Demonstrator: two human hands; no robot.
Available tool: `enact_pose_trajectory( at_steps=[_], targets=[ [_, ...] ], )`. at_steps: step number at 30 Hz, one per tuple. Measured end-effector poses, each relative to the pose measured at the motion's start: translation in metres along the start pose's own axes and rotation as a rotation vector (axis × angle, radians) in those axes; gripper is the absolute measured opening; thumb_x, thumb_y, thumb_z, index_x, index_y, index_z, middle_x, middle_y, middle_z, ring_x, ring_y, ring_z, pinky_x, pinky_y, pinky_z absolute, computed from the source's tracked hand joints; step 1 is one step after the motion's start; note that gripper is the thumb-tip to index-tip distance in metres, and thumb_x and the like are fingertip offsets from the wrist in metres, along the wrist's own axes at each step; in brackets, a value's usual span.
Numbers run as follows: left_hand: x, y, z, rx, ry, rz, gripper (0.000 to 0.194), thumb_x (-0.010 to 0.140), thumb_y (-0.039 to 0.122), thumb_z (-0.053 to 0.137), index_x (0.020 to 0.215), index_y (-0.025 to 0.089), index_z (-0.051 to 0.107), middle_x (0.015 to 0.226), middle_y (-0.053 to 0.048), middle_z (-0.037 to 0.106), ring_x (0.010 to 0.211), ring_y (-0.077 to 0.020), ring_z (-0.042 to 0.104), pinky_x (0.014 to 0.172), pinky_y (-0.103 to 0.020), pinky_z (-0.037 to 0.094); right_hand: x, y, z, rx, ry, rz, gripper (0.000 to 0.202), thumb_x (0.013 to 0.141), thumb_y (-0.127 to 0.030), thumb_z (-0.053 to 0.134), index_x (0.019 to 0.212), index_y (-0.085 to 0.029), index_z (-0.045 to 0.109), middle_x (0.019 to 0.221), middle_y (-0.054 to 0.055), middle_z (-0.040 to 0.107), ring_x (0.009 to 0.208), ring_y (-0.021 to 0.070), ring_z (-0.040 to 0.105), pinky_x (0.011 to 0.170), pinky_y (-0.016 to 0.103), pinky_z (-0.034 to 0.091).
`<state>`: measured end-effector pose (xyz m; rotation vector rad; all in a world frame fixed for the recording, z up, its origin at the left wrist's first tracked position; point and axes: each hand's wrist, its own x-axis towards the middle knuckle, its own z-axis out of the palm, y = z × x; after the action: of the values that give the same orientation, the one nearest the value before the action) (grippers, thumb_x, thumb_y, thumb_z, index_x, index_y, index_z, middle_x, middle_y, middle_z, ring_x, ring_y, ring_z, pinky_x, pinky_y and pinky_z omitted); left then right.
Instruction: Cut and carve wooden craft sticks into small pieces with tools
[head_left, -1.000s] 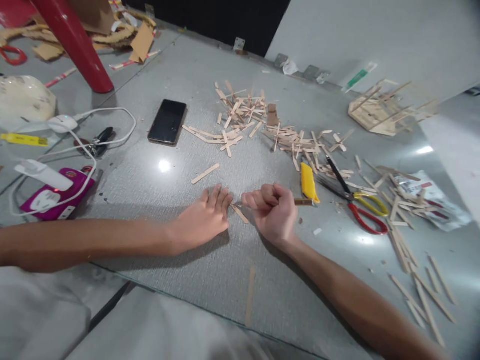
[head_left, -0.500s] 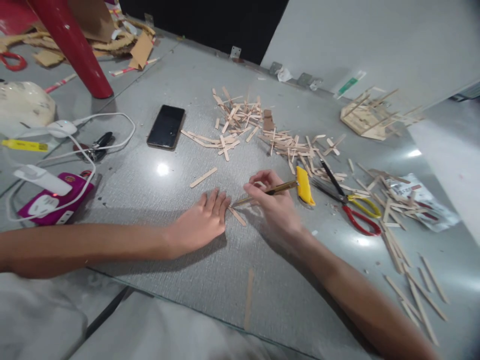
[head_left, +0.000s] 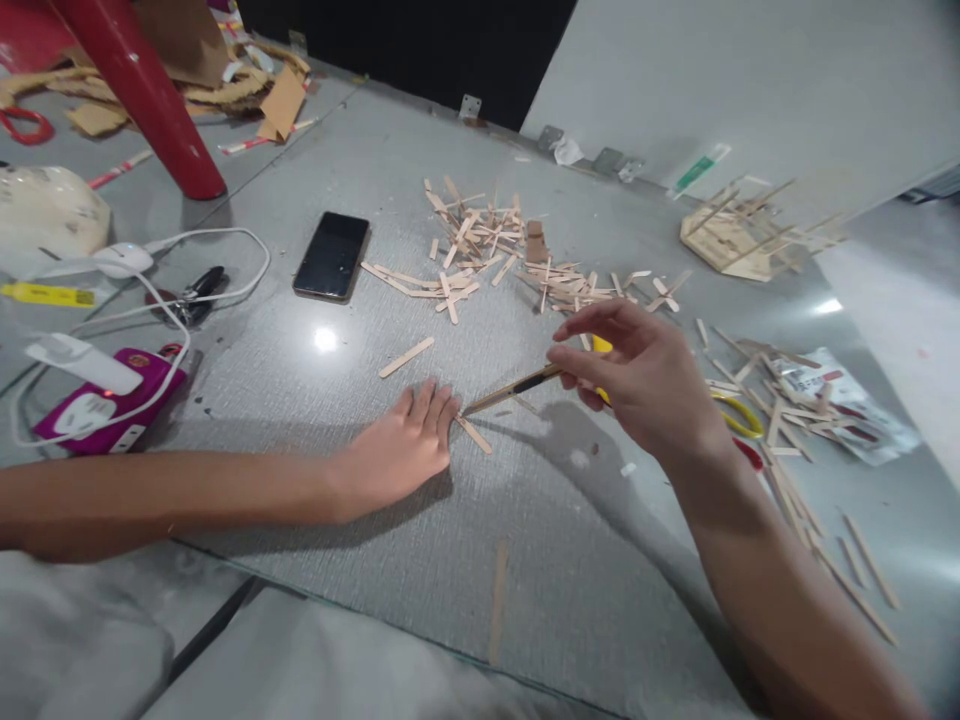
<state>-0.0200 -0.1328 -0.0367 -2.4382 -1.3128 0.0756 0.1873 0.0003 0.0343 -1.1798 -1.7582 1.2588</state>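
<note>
My left hand (head_left: 409, 440) lies palm down on the grey table, its fingers stretched out over one end of a short wooden stick (head_left: 474, 434). A slim gold and black craft knife (head_left: 517, 387) slants down to the left, its tip at that stick beside my left fingertips. The rear end of the knife is pinched between thumb and fingers of my right hand (head_left: 630, 370), which is raised a little above the table. Another wooden stick (head_left: 406, 357) lies just beyond my left hand.
Loose stick piles (head_left: 480, 235) lie beyond my hands and at the right. A phone (head_left: 332, 256) and a purple power strip (head_left: 112, 400) are on the left. My right hand partly hides a yellow tool and scissors (head_left: 739, 412). A stick structure (head_left: 735, 240) stands at the back right.
My right hand has moved right and up, from the middle of the knife to its rear end. The knife tip stays at the stick. My left hand has not visibly moved.
</note>
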Motion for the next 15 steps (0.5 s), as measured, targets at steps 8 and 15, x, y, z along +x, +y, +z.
enact_pose_trajectory(
  at_steps=[8, 15],
  targets=[
    [0.001, -0.001, 0.000, 0.016, -0.011, 0.033, 0.044, 0.091, 0.009, 0.060, 0.133, -0.005, 0.060, 0.135, -0.029, 0.060, 0.125, -0.0384, 0.061, 0.096, -0.045, 0.057, 0.011, 0.017, 0.000, -0.178, 0.038, -0.116, 0.030, 0.069, -0.038, 0.083, 0.083, -0.022, 0.062, 0.086, 0.003, 0.068, 0.054, 0.0131, 0.063, 0.041, 0.026, 0.049],
    [0.001, -0.002, -0.001, 0.006, -0.020, 0.030, 0.045, 0.091, 0.006, 0.058, 0.134, -0.006, 0.059, 0.136, -0.029, 0.059, 0.127, -0.0391, 0.060, 0.097, -0.044, 0.056, 0.024, 0.048, -0.006, -0.328, 0.009, -0.131, 0.036, 0.073, -0.048, 0.082, 0.088, -0.022, 0.061, 0.088, 0.004, 0.069, 0.056, 0.0139, 0.064, 0.042, 0.026, 0.047]
  ],
)
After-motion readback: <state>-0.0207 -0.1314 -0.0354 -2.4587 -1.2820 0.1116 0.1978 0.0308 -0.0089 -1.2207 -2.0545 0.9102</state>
